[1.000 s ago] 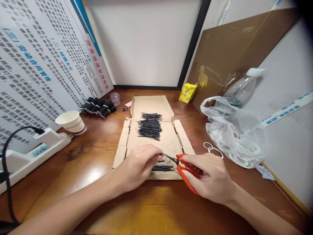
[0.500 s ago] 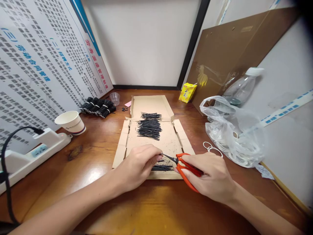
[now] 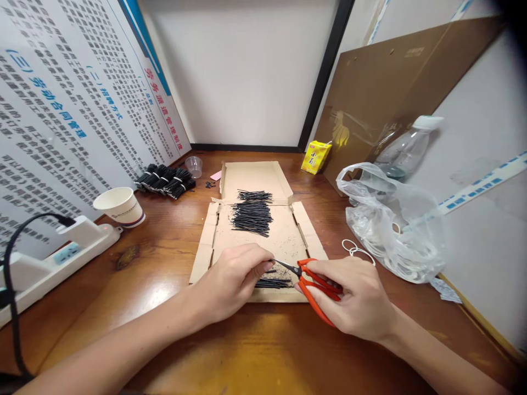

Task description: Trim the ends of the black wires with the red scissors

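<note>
My right hand (image 3: 354,293) grips scissors (image 3: 293,269) with orange-red handles and short dark blades, pointing left. The blade tips reach the fingertips of my left hand (image 3: 241,280), which is closed in a pinch. What it pinches is too small and hidden to make out. Beneath both hands lies an unfolded cardboard box (image 3: 280,247) sprinkled with tiny dark bits. A few thin black sticks (image 3: 274,283) lie near its front edge, partly behind my left hand. Farther back is a larger pile of black sticks (image 3: 252,216), with a smaller row (image 3: 255,195) behind it.
Left are bundled black strands (image 3: 164,180), a clear cup (image 3: 193,166), a paper cup (image 3: 121,206) and a power strip (image 3: 61,263). To the right are a yellow carton (image 3: 316,156), a plastic bag (image 3: 395,230), a bottle (image 3: 407,145) and white rings (image 3: 356,249).
Both hands stay nearly in place. The scissor handles look very slightly wider apart, and the whole view has shifted a little.
</note>
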Tool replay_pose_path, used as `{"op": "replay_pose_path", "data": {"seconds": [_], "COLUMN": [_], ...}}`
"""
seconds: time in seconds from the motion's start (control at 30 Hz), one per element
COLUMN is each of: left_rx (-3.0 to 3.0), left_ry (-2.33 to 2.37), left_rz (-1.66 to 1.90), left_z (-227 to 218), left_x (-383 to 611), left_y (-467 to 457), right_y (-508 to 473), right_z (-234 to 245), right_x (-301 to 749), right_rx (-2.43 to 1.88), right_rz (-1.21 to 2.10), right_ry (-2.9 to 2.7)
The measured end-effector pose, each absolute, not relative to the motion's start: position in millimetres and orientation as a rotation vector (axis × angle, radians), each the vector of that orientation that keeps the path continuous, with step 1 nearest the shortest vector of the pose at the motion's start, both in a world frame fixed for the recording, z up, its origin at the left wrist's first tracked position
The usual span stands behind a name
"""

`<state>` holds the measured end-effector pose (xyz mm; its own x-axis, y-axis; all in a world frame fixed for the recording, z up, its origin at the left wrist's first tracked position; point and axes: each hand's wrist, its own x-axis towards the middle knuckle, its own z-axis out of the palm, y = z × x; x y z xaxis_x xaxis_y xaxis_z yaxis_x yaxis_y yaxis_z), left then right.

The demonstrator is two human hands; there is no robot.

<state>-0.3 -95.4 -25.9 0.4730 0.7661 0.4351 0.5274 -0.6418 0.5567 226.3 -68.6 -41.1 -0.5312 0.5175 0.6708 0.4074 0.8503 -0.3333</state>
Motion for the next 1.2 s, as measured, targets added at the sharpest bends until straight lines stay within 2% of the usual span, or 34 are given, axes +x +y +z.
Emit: {"op": "replay_pose_path", "data": {"seconds": [1.2], "left_rx": [2.419], "left_ry": [1.114], "left_rz": [0.950], "left_z": [-26.0], "left_x": [-1.5], "left_y": [-93.6], "right_y": [-66.0], "right_z": [-41.7], "right_x": [226.0], "right_rx": [-0.674], "right_rz": [0.165], "right_ry": [-2.191]}}
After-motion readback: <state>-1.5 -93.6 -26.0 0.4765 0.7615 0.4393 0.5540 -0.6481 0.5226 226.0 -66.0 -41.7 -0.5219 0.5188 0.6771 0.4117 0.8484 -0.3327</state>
